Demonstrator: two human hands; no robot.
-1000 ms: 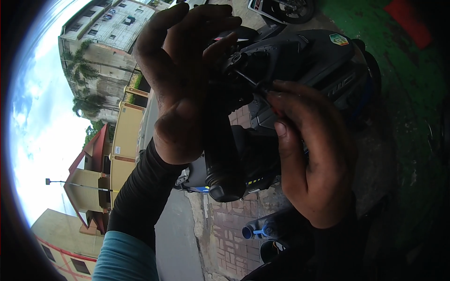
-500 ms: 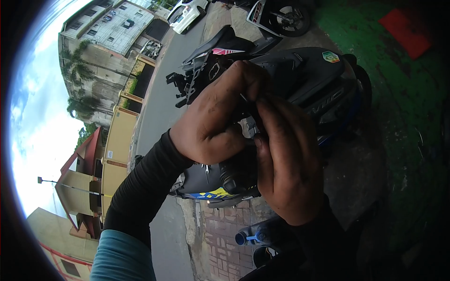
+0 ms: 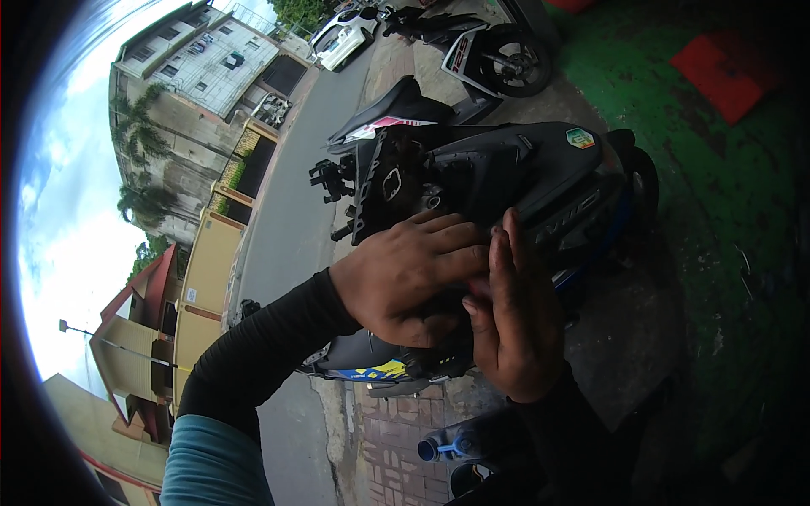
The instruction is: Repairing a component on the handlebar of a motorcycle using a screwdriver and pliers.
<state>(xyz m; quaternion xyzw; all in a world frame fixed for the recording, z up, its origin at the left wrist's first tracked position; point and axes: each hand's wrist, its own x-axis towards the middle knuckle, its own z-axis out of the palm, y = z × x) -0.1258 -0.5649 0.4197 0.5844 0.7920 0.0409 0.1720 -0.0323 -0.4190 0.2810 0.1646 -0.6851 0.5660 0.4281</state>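
Observation:
My left hand (image 3: 396,278) is curled palm-down over the black scooter's (image 3: 557,169) handlebar area; what its fingers grip is hidden. My right hand (image 3: 523,325) meets it from the right, fingers bent and close together round a small red-handled tool (image 3: 479,288), which is mostly hidden. Above my hands, the dark cockpit shows a round metal fitting (image 3: 434,202) and a black bracket with mounts (image 3: 333,175). A yellow-and-blue body panel (image 3: 378,371) shows below them.
Behind stand a pink-trimmed scooter (image 3: 384,122) and another motorbike (image 3: 498,59). A white car (image 3: 344,40) is up the road. A dark jug with blue spout (image 3: 451,447) sits on paving below. A red object (image 3: 721,72) lies on green floor at upper right.
My left hand has come down from its raised, finger-spread position and curled beside my right hand. Both hands now sit lower in view, uncovering more of the cockpit.

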